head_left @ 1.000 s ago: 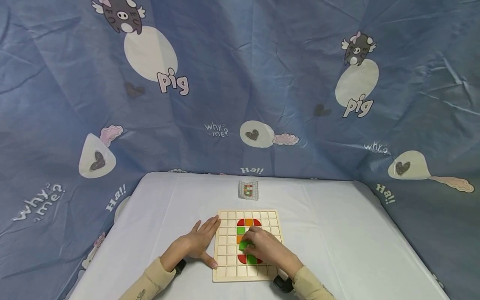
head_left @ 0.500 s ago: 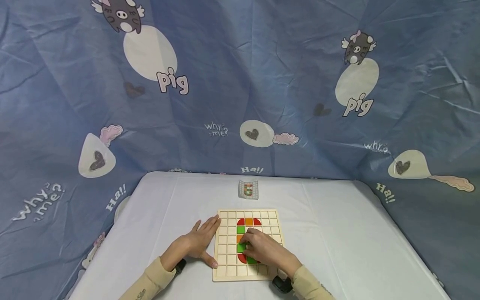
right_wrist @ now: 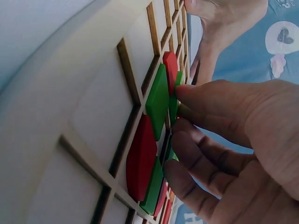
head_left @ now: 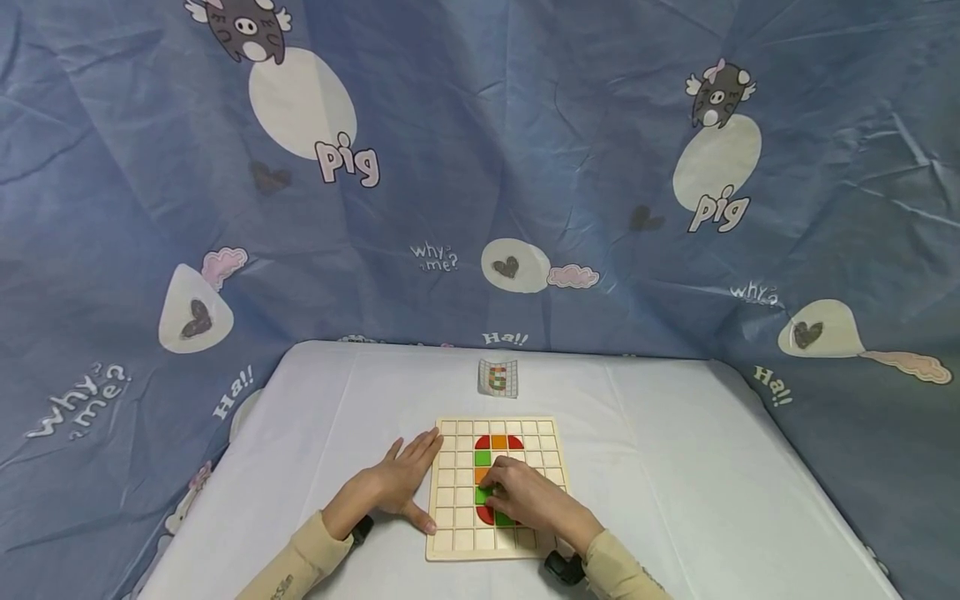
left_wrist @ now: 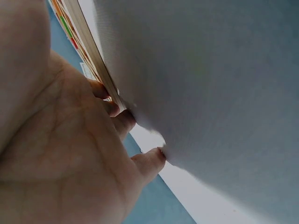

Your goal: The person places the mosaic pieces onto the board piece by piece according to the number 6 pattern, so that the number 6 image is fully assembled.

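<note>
A wooden grid board lies on the white table, bearing red, orange and green tiles. My right hand is over its middle, thumb and fingertips at a green square tile in the left column of the pattern. In the right wrist view the thumb touches that green tile, partly hidden. Above it sit an orange tile and another green tile; a red rounded tile lies below. My left hand spreads its fingers against the board's left edge. The right hand covers part of the pattern.
A small printed card with a coloured grid picture stands or lies beyond the board. The white table extends on both sides. A blue patterned cloth hangs behind and around it.
The green tile, tilted in my right fingers a second ago, now lies flat in its cell. My right hand has shifted only slightly; the left hand stays put.
</note>
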{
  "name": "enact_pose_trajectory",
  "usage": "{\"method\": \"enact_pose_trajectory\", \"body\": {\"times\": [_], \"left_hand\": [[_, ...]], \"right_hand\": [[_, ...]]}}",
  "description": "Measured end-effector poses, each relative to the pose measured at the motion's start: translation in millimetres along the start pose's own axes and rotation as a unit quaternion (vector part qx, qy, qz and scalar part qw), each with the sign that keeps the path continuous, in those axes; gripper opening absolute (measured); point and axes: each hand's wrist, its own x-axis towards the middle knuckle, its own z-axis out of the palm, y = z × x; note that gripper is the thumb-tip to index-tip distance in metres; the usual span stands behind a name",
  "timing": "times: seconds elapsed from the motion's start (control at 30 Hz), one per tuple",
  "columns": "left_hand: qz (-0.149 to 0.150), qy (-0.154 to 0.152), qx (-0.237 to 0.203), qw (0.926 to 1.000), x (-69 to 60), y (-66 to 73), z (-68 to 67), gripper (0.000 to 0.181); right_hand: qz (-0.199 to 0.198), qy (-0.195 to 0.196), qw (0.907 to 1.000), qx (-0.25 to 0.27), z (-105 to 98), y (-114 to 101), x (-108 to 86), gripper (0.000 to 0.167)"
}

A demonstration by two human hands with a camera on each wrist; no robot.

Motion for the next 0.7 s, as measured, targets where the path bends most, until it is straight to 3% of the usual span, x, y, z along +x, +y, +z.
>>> {"method": "enact_pose_trajectory", "body": {"times": [0.5, 0.7], "left_hand": [[-0.007, 0.0, -0.004, 1.0, -1.6, 1.5, 0.7, 0.141], [-0.008, 0.0, -0.007, 0.9999, -1.7, 2.6, -0.4, 0.141]], "right_hand": [[0.02, 0.001, 0.9996, -0.021, 2.9, -3.6, 2.0, 0.016], [0.01, 0.007, 0.9994, -0.031, 0.5, -2.5, 0.7, 0.017]]}}
